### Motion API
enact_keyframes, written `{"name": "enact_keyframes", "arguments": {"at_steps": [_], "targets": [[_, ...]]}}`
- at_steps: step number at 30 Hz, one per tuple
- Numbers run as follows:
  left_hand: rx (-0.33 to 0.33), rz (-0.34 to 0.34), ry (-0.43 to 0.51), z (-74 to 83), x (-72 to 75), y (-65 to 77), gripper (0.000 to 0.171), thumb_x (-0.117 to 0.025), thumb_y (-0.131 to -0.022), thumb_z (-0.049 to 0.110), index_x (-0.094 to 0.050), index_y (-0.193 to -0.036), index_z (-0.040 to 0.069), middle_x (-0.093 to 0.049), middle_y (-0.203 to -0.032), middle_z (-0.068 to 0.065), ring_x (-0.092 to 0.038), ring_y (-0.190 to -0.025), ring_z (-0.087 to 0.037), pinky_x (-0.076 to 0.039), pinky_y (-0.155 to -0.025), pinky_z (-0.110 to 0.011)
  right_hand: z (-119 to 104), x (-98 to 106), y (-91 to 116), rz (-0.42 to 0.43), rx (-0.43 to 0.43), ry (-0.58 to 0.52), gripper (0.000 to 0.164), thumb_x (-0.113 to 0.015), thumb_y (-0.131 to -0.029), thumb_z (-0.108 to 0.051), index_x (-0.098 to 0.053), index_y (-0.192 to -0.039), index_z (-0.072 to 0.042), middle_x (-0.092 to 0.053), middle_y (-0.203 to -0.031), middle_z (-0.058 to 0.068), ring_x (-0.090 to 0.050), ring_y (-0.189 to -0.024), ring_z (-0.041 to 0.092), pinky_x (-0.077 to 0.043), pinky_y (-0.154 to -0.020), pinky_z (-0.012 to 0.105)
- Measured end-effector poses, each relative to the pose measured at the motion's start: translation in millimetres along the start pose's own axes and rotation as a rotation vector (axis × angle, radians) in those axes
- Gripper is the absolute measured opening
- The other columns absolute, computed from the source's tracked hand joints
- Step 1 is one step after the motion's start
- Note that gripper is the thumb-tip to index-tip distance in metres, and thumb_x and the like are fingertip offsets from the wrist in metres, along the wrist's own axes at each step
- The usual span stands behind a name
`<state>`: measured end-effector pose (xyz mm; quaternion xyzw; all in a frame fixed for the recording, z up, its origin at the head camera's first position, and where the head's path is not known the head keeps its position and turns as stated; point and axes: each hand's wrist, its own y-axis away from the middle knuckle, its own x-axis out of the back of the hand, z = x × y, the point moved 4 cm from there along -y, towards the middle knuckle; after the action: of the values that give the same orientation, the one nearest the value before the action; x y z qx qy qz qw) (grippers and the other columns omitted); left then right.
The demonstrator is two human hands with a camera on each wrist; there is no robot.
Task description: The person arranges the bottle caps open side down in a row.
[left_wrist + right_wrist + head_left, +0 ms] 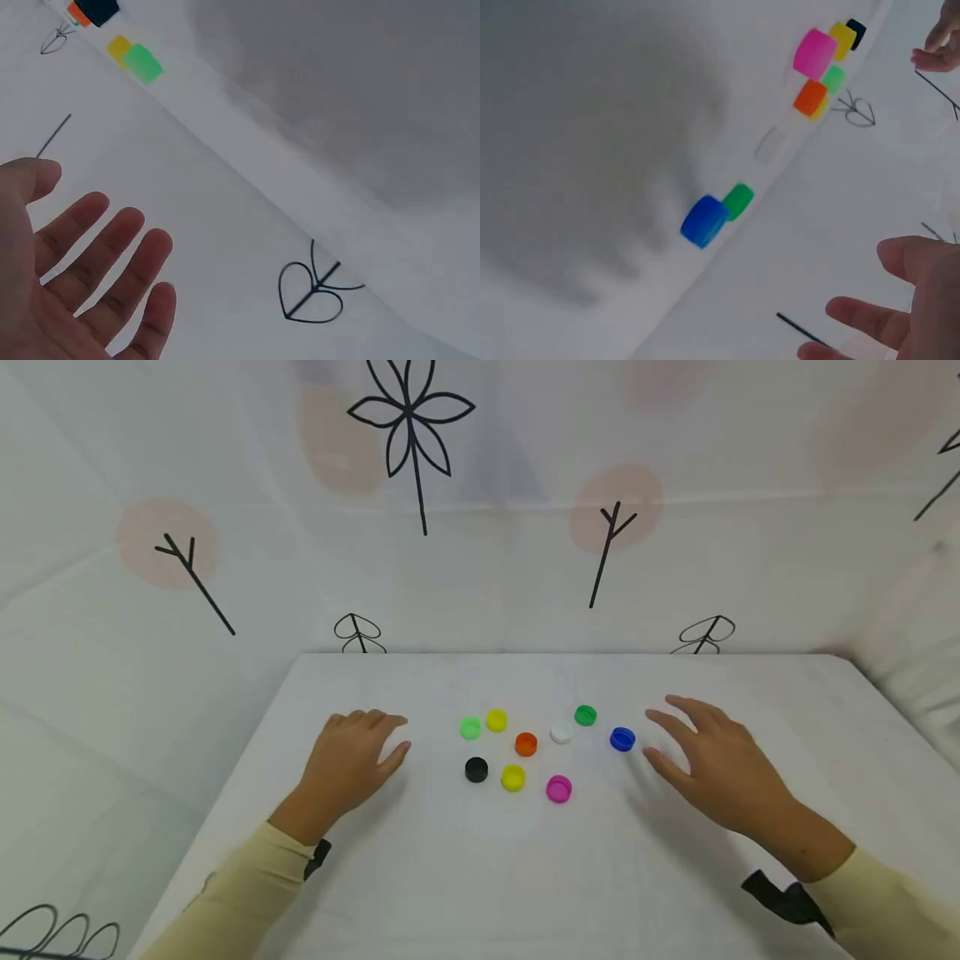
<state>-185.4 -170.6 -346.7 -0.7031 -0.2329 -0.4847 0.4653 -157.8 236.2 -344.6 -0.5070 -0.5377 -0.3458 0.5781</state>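
Several coloured bottle caps lie spread over the middle of a white table. In the head view I see a light green cap (470, 728), two yellow caps (497, 720), an orange cap (527, 744), a white cap (561, 732), a dark green cap (586, 716), a blue cap (622, 739), a black cap (476, 769) and a magenta cap (558, 789). To their left, my left hand (351, 760) hovers with relaxed, spread fingers and holds nothing. My right hand (716, 764) is over the right side, fingers apart and holding nothing, nearest the blue cap.
The white table (465, 885) ends at a back edge against a pale cloth (495, 585) printed with black plant drawings and pink dots. More pale fabric (922, 610) borders the right side. A dark strap (787, 897) shows at the right wrist.
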Motion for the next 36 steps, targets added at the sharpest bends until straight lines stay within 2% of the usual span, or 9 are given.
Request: {"name": "enact_keyframes", "arguments": {"at_steps": [1, 3, 6, 10, 13, 18, 25, 30, 36], "targets": [[-0.031, 0.04, 0.01, 6.7, 1.0, -1.5, 0.03, -0.075, -0.089, 0.032, -0.072, -0.11, 0.01, -0.075, -0.1, -0.007, -0.071, -0.087, -0.027, -0.055, -0.075, -0.043, -5, 0, -1, 0.0, 0.006, -0.017, 0.053, -0.069, -0.092, -0.035, -0.058, -0.137, -0.008, -0.05, -0.142, 0.025, -0.044, -0.131, 0.048, -0.04, -0.102, 0.069], [-0.069, 0.082, 0.032, 19.6, 1.7, -4.5, 0.021, -0.077, -0.087, 0.028, -0.074, -0.1, 0.012, -0.075, -0.087, -0.003, -0.07, -0.072, -0.021, -0.055, -0.067, -0.037, -16, 0, -3, -0.005, 0.012, -0.068, 0.046, -0.071, -0.092, -0.032, -0.063, -0.13, -0.008, -0.059, -0.131, 0.022, -0.053, -0.123, 0.044, -0.048, -0.095, 0.063], [-0.079, 0.07, 0.082, 37.5, 0.2, -9.2, 0.014, -0.076, -0.087, 0.028, -0.074, -0.095, 0.015, -0.074, -0.079, 0.002, -0.064, -0.061, -0.012, -0.053, -0.061, -0.03, -31, -3, -6, 0.0, 0.013, -0.156, 0.035, -0.07, -0.093, -0.028, -0.069, -0.122, -0.008, -0.068, -0.114, 0.015, -0.063, -0.107, 0.035, -0.058, -0.083, 0.051], [-0.089, 0.013, 0.149, 61.2, -4.0, -15.4, 0.012, -0.076, -0.088, 0.029, -0.073, -0.094, 0.019, -0.071, -0.074, 0.008, -0.054, -0.056, -0.005, -0.045, -0.057, -0.022, -48, -12, -7, 0.008, 0.014, -0.258, 0.025, -0.069, -0.094, -0.026, -0.071, -0.115, -0.011, -0.069, -0.098, 0.002, -0.064, -0.09, 0.021, -0.055, -0.069, 0.033], [-0.114, -0.008, 0.2, 79.6, -7.1, -20.4, 0.011, -0.075, -0.089, 0.029, -0.073, -0.093, 0.019, -0.07, -0.073, 0.01, -0.052, -0.056, -0.002, -0.042, -0.055, -0.017, -57, -17, -10, -0.006, 0.01, -0.305, 0.022, -0.069, -0.093, -0.024, -0.072, -0.112, -0.013, -0.067, -0.094, -0.003, -0.06, -0.085, 0.016, -0.05, -0.065, 0.026], [-0.137, -0.058, 0.256, 106.7, -12.8, -27.6, 0.013, -0.075, -0.09, 0.03, -0.074, -0.097, 0.019, -0.069, -0.074, 0.01, -0.054, -0.058, -0.002, -0.041, -0.055, -0.014, -67, -27, -16, -0.038, 0.008, -0.42, 0.02, -0.069, -0.093, -0.019, -0.073, -0.112, -0.012, -0.067, -0.09, -0.006, -0.057, -0.081, 0.01, -0.05, -0.065, 0.022], [-0.089, -0.237, 0.313, 133.4, -26.6, -35.2, 0.016, -0.072, -0.092, 0.032, -0.073, -0.103, 0.02, -0.072, -0.081, 0.009, -0.061, -0.066, -0.002, -0.039, -0.054, -0.01, -68, -48, -19, -0.09, -0.018, -0.551, 0.019, -0.069, -0.094, -0.017, -0.073, -0.111, -0.01, -0.066, -0.086, -0.006, -0.057, -0.078, 0.01, -0.051, -0.063, 0.019], [-0.06, -0.323, 0.339, 145.5, -36.0, -41.0, 0.014, -0.071, -0.093, 0.033, -0.074, -0.098, 0.02, -0.067, -0.074, 0.01, -0.053, -0.062, -0.001, -0.038, -0.053, -0.012, -67, -56, -18, -0.132, -0.025, -0.588, 0.021, -0.07, -0.093, -0.016, -0.072, -0.112, -0.009, -0.065, -0.083, -0.005, -0.057, -0.076, 0.011, -0.051, -0.062, 0.02], [-0.047, -0.365, 0.332, 150.1, -42.5, -44.1, 0.013, -0.073, -0.092, 0.033, -0.073, -0.093, 0.02, -0.062, -0.069, 0.011, -0.049, -0.06, -0.001, -0.039, -0.054, -0.015, -63, -61, -19, -0.219, -0.043, -0.601, 0.024, -0.072, -0.091, -0.017, -0.071, -0.114, -0.01, -0.065, -0.087, -0.002, -0.058, -0.077, 0.011, -0.051, -0.063, 0.02]]}}
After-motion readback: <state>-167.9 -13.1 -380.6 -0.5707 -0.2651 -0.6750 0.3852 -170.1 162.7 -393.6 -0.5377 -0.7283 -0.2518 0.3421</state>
